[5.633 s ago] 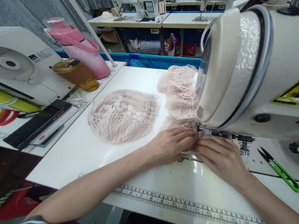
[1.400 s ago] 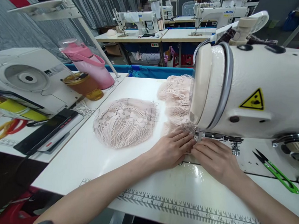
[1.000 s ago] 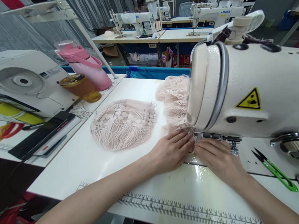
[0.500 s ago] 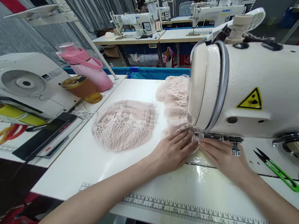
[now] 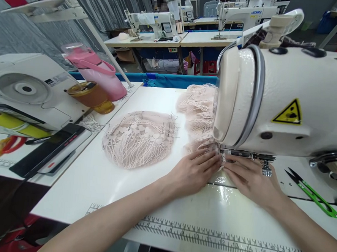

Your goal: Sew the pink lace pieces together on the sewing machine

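My left hand [image 5: 194, 171] lies flat on a piece of pale pink lace [image 5: 201, 145] at the foot of the white sewing machine [image 5: 284, 99]. My right hand [image 5: 251, 178] rests beside it with its fingers stretched toward the presser foot [image 5: 226, 154], pressing the same lace piece down. The fingertips of both hands meet just under the machine head. More lace [image 5: 197, 101] trails away behind the machine. A separate stack of rounded lace pieces [image 5: 139, 137] lies on the white table [image 5: 102, 182] to the left of my left hand.
Green thread snips [image 5: 313, 192] lie right of the machine. A pink bottle [image 5: 94, 72] and an amber cup [image 5: 87, 94] stand at the far left, next to a white machine [image 5: 28, 90] and a black control panel [image 5: 47, 149]. A printed ruler [image 5: 221, 241] runs along the table's front edge.
Both hands have crept slightly forward toward the presser foot with the lace. The view shifted a little; the lace stack has not moved.
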`<state>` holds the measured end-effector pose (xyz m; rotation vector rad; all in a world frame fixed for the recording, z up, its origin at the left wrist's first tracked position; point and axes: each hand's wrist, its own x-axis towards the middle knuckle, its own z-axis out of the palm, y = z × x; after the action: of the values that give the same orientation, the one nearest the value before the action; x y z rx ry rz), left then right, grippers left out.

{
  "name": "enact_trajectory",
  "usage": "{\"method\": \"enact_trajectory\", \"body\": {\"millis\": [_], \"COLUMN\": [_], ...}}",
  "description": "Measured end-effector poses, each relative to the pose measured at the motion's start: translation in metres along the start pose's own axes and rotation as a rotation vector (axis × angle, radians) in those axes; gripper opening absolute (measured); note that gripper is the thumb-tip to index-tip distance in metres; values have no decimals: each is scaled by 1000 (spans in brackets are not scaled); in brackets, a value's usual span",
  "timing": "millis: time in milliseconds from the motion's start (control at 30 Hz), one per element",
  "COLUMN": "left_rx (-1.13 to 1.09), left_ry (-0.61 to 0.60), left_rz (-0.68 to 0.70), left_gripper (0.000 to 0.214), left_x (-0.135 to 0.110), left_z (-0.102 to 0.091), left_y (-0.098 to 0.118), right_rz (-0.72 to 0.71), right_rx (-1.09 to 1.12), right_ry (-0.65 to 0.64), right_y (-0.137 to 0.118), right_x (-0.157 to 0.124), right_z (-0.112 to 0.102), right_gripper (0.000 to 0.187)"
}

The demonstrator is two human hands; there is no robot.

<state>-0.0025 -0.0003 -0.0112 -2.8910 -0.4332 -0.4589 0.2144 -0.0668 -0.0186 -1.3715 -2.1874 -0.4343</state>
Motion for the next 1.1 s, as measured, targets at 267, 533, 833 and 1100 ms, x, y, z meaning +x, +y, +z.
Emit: {"method": "enact_trajectory", "body": {"millis": [267, 533, 833, 1100], "left_rx": [-103, -111, -90, -89], "left_ry": [-63, -43, -70, -59], "left_rz": [-18, -55, -96, -126], "left_gripper": [40, 39, 40, 42], "left_x": [-5, -3, -2, -1], "left_z": [-4, -4, -5, -3], "left_y": [-6, -10, -6, -1], "right_rz": [85, 91, 79, 45], "right_rx": [167, 94, -14, -82], "right_ry": [-160, -195, -170, -164], "right_y": [-8, -11, -12, -8], "right_x": [-1, -1, 0, -2], "right_z": [1, 3, 5, 6], "right_gripper": [25, 31, 32, 32]}}
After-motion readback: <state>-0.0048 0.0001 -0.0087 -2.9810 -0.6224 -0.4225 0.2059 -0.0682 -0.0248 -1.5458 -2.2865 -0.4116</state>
